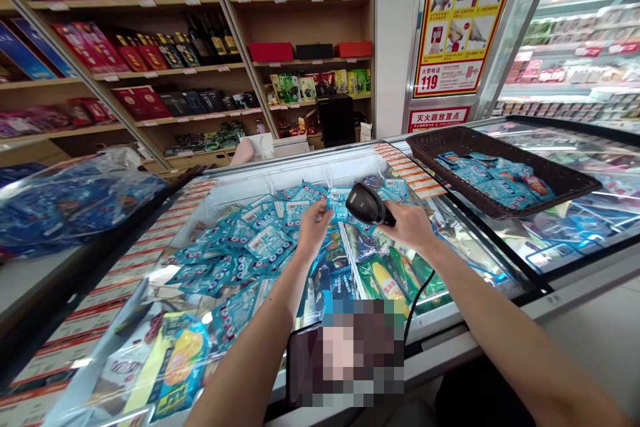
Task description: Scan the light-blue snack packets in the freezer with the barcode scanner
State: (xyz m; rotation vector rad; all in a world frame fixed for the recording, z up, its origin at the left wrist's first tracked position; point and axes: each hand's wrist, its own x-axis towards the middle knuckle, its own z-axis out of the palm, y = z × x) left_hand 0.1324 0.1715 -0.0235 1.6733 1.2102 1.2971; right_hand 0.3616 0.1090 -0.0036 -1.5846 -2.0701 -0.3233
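Left hand (315, 221) pinches a blue packet (339, 203) by its edge, thumb and finger together, over a freezer (440, 361). Right hand (411, 228) is wrapped round a black scanner (366, 203), and its head is near the packet. A cord (414, 307) hangs under that hand. More blue packs (270, 243) lie in a big pile in the freezer, mostly to the left. Green bags (386, 281) with corn on them lie past a white divider (352, 260) to the right. A brown basket (573, 183) with blue packs in it sits on the far right. At the front edge is a dark screen (304, 373), maybe a phone, too blurred to be sure.
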